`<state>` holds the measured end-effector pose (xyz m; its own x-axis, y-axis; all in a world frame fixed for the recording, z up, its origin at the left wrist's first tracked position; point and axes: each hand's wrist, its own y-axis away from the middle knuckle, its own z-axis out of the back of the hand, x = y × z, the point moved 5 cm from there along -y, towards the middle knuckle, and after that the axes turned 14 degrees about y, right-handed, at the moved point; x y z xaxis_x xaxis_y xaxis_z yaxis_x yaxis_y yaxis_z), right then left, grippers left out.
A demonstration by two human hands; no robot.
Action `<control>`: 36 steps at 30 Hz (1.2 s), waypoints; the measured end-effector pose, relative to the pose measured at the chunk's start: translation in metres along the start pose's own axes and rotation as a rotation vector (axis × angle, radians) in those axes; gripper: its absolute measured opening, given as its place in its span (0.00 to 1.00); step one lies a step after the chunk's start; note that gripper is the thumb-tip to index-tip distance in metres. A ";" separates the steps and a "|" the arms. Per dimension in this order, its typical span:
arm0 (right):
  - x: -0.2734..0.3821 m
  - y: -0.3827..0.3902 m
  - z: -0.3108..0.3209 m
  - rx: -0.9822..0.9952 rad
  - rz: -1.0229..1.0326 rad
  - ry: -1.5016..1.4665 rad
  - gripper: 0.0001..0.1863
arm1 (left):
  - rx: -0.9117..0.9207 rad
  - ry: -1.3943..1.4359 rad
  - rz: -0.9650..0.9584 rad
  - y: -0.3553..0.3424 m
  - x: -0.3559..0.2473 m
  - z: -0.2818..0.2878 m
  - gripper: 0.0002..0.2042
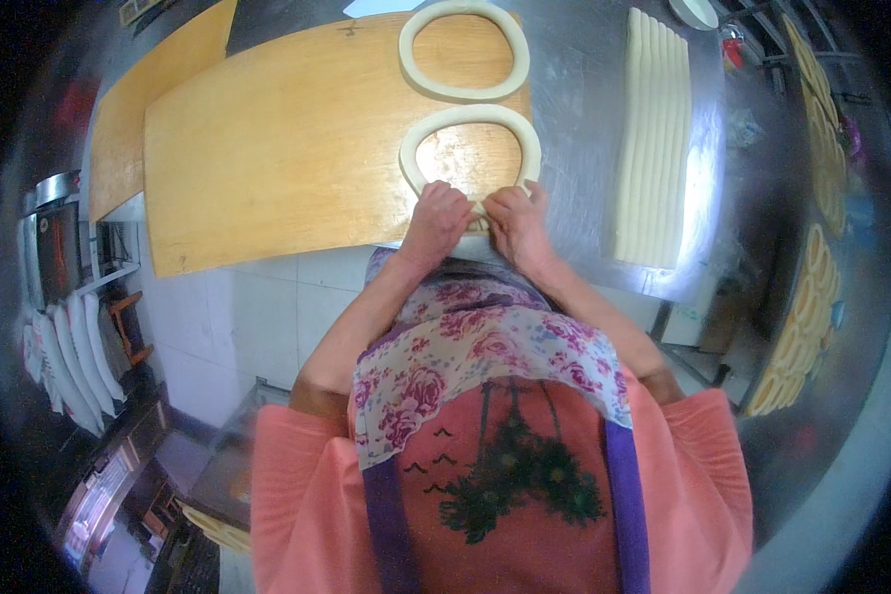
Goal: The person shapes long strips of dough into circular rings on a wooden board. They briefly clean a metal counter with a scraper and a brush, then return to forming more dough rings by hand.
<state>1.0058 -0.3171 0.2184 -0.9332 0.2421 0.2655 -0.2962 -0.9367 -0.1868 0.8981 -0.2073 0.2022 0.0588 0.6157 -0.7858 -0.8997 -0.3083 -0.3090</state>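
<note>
A dough ring lies near the right end of a wooden board, its near side between my hands. My left hand has its fingers closed on the ring's near left part. Opposite it, my right hand grips the near right part, the fingertips of both hands almost meeting. The spot where the dough ends come together is mostly hidden by my fingers. Just beyond lies a second, closed dough ring, partly over the board's right edge.
Several long dough strips lie side by side on the metal table to the right. Trays of shaped dough rings stand farther right. Another wooden board is at the far left, and a white bowl at the back right.
</note>
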 end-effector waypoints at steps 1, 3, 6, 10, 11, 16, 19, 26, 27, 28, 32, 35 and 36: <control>-0.001 0.000 0.000 0.028 0.005 0.006 0.09 | 0.012 -0.009 0.007 -0.001 -0.001 0.002 0.07; -0.004 0.001 0.001 0.084 0.015 0.018 0.11 | 0.036 -0.028 0.021 -0.001 -0.005 0.007 0.10; -0.005 -0.003 0.011 0.158 -0.068 -0.083 0.14 | 0.020 -0.043 0.098 -0.004 -0.016 0.022 0.14; -0.001 -0.015 0.018 0.064 -0.010 -0.080 0.15 | 0.044 -0.016 0.126 0.006 -0.011 0.024 0.18; -0.001 -0.018 0.015 0.073 0.008 -0.074 0.14 | 0.036 -0.005 0.127 0.006 -0.012 0.023 0.18; 0.001 -0.017 0.007 0.026 0.093 -0.083 0.11 | 0.006 0.052 0.090 0.009 -0.012 0.024 0.20; 0.005 -0.017 0.005 0.020 0.150 -0.071 0.09 | -0.023 0.076 0.071 0.011 -0.012 0.023 0.19; 0.004 -0.021 -0.001 0.030 0.207 -0.050 0.07 | -0.056 0.091 0.093 0.017 0.001 0.017 0.17; 0.002 -0.020 -0.001 0.069 0.196 -0.030 0.08 | -0.054 0.097 0.112 0.017 0.002 0.017 0.16; 0.003 -0.022 0.010 0.038 0.160 -0.059 0.09 | -0.073 0.078 0.069 0.019 0.000 0.019 0.16; -0.004 0.000 0.033 0.029 0.165 -0.097 0.15 | -0.031 -0.011 -0.033 0.026 -0.011 0.020 0.15; -0.006 0.013 0.030 0.028 0.172 -0.040 0.17 | 0.035 -0.063 -0.009 0.019 -0.015 0.017 0.15; -0.005 0.013 0.031 0.015 0.157 -0.015 0.17 | 0.049 -0.076 0.007 0.016 -0.016 0.016 0.15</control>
<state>1.0127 -0.3384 0.2438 -0.9645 0.0889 0.2487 -0.1441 -0.9663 -0.2132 0.8754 -0.2105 0.2182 0.0211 0.6676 -0.7442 -0.9202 -0.2781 -0.2755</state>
